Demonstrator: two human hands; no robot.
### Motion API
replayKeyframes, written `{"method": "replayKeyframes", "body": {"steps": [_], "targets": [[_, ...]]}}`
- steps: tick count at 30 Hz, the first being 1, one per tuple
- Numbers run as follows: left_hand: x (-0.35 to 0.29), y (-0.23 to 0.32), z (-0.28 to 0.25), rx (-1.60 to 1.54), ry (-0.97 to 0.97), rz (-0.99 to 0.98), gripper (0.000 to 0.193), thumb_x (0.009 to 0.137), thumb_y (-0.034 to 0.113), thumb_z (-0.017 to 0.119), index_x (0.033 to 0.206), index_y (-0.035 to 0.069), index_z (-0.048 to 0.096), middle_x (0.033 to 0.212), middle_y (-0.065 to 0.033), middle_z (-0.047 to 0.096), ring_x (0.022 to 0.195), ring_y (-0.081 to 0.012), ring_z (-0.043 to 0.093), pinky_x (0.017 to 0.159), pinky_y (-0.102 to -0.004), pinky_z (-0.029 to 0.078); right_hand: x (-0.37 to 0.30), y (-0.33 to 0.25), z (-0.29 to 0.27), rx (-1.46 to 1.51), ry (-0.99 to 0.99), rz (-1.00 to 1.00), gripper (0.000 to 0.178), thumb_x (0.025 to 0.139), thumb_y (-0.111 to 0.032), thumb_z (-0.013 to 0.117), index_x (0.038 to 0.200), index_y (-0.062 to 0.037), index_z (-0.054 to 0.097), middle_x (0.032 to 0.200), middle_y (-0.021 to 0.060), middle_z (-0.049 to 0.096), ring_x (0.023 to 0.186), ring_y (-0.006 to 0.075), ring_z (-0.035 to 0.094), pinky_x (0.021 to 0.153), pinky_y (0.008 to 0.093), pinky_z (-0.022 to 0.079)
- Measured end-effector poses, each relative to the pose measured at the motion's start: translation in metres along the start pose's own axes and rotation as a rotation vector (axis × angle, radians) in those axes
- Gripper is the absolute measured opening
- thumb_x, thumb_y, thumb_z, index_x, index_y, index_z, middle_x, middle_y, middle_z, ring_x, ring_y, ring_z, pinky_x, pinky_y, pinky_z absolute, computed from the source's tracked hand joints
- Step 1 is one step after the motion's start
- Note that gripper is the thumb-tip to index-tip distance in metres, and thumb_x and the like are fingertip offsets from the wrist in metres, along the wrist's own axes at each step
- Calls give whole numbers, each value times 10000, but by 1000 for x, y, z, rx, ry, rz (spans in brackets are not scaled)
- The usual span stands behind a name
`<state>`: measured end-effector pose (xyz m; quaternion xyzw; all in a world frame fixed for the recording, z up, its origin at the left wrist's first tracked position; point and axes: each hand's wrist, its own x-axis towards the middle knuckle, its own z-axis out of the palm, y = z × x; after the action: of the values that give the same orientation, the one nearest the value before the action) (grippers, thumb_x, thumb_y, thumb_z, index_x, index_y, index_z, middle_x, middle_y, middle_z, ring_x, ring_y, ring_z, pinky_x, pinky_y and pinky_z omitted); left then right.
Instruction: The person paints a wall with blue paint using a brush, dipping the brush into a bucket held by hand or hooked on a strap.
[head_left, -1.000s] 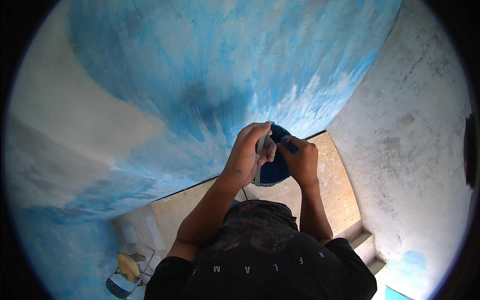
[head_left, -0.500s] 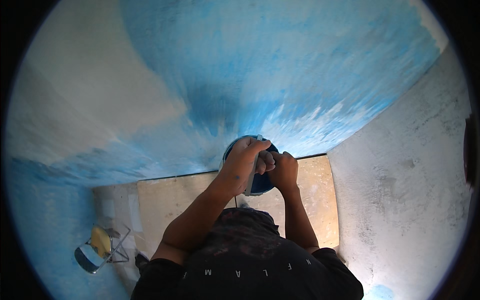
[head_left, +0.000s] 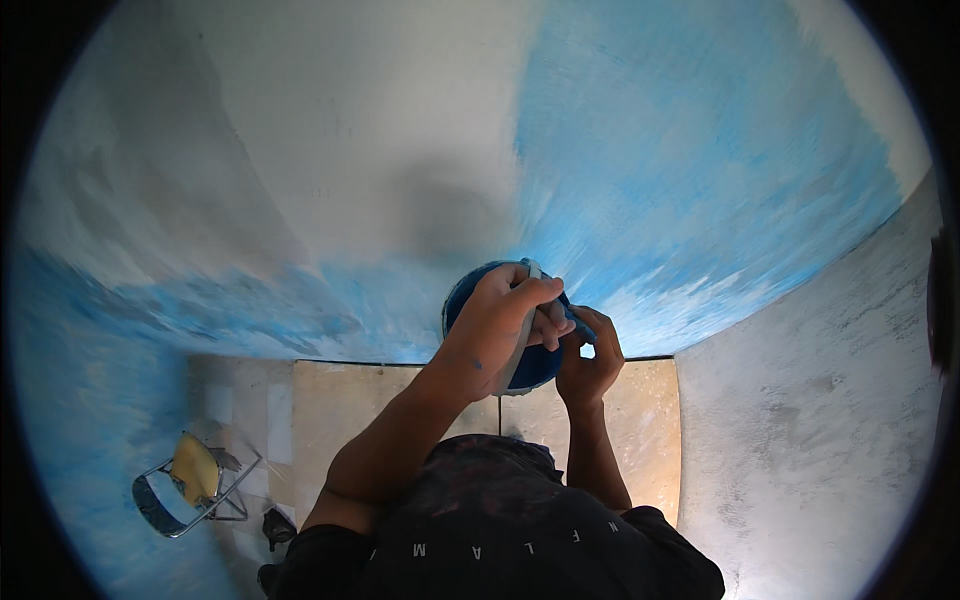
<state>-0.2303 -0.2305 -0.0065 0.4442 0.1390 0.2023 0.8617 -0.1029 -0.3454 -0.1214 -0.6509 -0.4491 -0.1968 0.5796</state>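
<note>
A round bucket (head_left: 461,292), blue inside, hangs in front of my body close to the wall. My left hand (head_left: 492,322) is closed on its pale, flat handle (head_left: 519,352), with the fingers curled over the bucket's opening. At the bucket's right side, my right hand (head_left: 591,374) pinches a small blue-coated thing (head_left: 580,324), whose kind I cannot make out. Much of the bucket's inside is hidden behind my hands. Spots of blue paint mark my left wrist.
Before me rises a wall (head_left: 690,160) painted partly blue, with pale grey areas at left. A grey wall (head_left: 800,400) borders the right. Tan boards (head_left: 350,400) lie below me, and a folding chair (head_left: 195,470) stands at lower left.
My view has shifted left along the wall, showing more of its pale area. My right hand has moved slightly right, and the blue thing in its fingers has come into sight.
</note>
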Motion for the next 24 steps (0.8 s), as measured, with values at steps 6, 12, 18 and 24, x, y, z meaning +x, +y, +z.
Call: {"method": "replayKeyframes", "body": {"steps": [6,12,18,24], "targets": [[-51,64,-35,33,-64,62,264,977,266,623,1043,14,584,886,-100,662,816,-175,632,903,-357,472,19,-59,59,-86,100,-154,287,850,29,748,1134,3,720,1038,169,701,866,286,717,694,351,571],[-65,125,-63,218,-241,82,356,950,346,647,1074,15,602,923,-100,668,868,-190,639,896,-378,414,44,-111,85,-146,149,-221,296,854,15,757,1147,10,721,986,160,661,796,234,672,602,303,517],[-86,163,-61,270,-357,106,378,939,339,658,1091,-3,602,955,-130,682,924,-213,664,929,-383,434,55,-143,91,-242,210,-346,327,812,-61,772,1122,21,710,961,167,639,878,303,653,712,375,523],[-120,174,-58,260,-419,159,439,928,353,689,1118,-29,584,974,-153,691,971,-255,689,904,-387,490,51,-180,80,-228,245,-407,278,840,-90,756,1089,15,687,981,158,627,873,303,643,719,376,504]]}}
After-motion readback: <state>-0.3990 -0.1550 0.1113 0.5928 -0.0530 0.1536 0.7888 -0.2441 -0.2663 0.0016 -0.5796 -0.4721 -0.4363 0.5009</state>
